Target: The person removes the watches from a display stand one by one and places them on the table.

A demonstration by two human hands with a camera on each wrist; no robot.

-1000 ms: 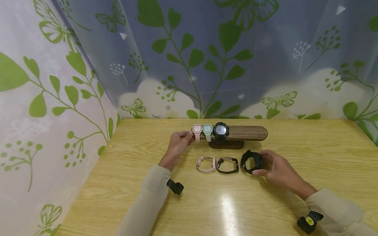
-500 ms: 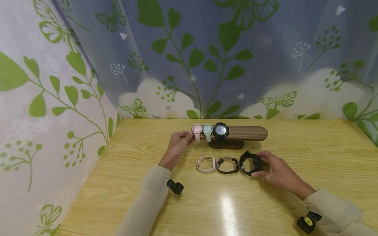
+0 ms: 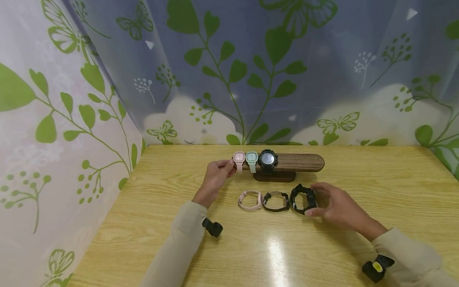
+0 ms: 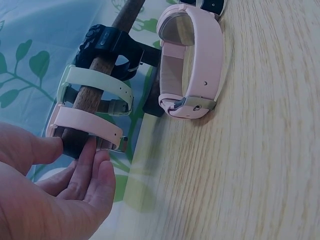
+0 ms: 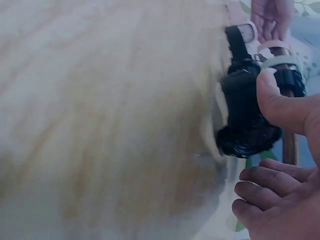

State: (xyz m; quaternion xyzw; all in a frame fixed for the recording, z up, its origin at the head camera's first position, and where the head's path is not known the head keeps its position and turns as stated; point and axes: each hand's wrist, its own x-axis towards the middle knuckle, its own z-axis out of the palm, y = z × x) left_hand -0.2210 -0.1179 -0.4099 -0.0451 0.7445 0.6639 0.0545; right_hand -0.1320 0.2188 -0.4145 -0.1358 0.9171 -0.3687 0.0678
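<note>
My left hand [image 3: 216,175] pinches the left end of a dark wooden watch stand [image 3: 301,162] between thumb and fingers. A pink square watch [image 3: 239,157], a mint-green one [image 3: 252,156] and a chunky black digital watch [image 3: 267,158] sit side by side on its bar. In front, a pink-strapped watch [image 3: 250,201], a slim black one [image 3: 276,202] and a thick black sports watch [image 3: 303,199] stand on their sides. Around the sports watch's right side is my right hand [image 3: 338,205]. In the right wrist view, its thumb overlaps the strap and its loosely bent fingers lie apart from the watch.
Light wood-grain table [image 3: 179,175] lies under everything. A leaf-and-butterfly patterned curtain [image 3: 201,79] hangs right behind its back edge, and another patterned panel [image 3: 71,131] borders the left. Black wrist cameras [image 3: 212,227] are strapped on both sleeves.
The thick black watch has shifted slightly left, up beside the slim black one, and then stayed there. My right hand moved along with it. The left hand has kept its place on the stand.
</note>
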